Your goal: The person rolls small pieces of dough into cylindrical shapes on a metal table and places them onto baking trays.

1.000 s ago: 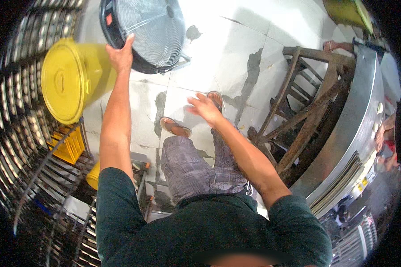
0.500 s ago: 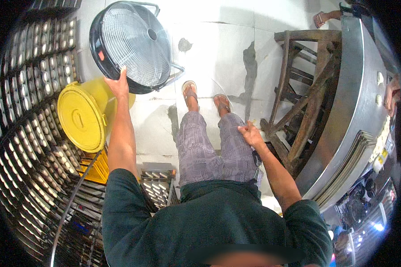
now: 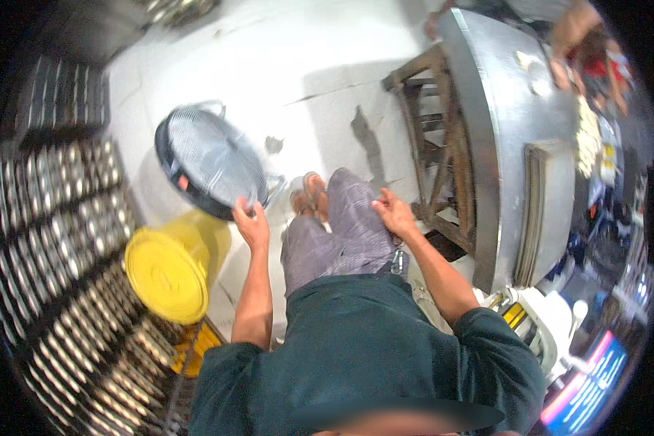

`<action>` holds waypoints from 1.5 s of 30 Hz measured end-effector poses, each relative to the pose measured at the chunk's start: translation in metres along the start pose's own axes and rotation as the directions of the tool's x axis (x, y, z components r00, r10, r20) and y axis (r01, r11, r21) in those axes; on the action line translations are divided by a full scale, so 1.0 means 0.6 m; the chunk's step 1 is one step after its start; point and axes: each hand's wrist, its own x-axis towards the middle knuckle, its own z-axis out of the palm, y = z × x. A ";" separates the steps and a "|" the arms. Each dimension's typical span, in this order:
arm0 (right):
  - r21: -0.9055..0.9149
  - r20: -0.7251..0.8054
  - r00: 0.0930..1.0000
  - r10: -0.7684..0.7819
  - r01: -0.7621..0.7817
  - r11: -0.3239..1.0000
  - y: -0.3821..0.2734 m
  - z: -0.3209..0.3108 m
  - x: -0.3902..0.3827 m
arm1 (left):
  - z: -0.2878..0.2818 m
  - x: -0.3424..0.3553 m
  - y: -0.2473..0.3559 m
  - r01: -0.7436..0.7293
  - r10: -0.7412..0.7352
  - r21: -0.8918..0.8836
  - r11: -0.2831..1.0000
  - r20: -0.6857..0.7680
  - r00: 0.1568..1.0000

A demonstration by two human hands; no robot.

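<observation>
A round black fan (image 3: 214, 156) with a wire grille stands tilted on the pale floor, ahead and to the left. My left hand (image 3: 252, 227) is at the fan's near rim, fingers slightly apart and blurred; whether a fingertip touches it I cannot tell. Below and left of the fan stands a yellow lidded bin (image 3: 167, 276). Over my right thigh hangs my right hand (image 3: 394, 214), its fingers loosely bent and apart, with nothing visible in them.
Racks of trays (image 3: 73, 291) with rows of pale pieces line the left side. To the right is a metal-topped table (image 3: 498, 109) on a wooden frame (image 3: 450, 145), with stacked boards (image 3: 541, 211). Another person's arm (image 3: 563, 58) works beyond it. A white machine (image 3: 538, 320) and lit screen (image 3: 585, 385) stand near right.
My left hand has drawn back along the fan's rim. The view has swung, so the table sits closer and the white machine and screen have come into sight. My feet have moved closer together.
</observation>
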 end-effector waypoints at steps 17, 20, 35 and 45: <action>-0.080 -0.967 0.246 -0.071 -0.027 0.996 -0.002 -0.616 0.269 | 0.331 0.132 0.601 -0.683 0.728 -0.303 0.665 0.465 0.503; -0.010 -0.999 0.053 -0.009 -0.017 1.000 0.021 -0.708 0.332 | 0.491 0.135 0.885 -0.761 0.909 -0.517 0.393 0.341 0.238; 0.116 -0.922 0.362 0.134 -0.070 0.991 -0.055 -0.632 0.182 | 0.752 0.197 1.161 -0.807 0.620 -0.590 0.035 0.646 -0.445; -0.096 -0.963 0.270 -0.007 -0.317 0.944 -0.071 -0.715 0.298 | 0.810 0.123 1.223 -0.522 0.418 -0.731 -0.440 0.348 -0.839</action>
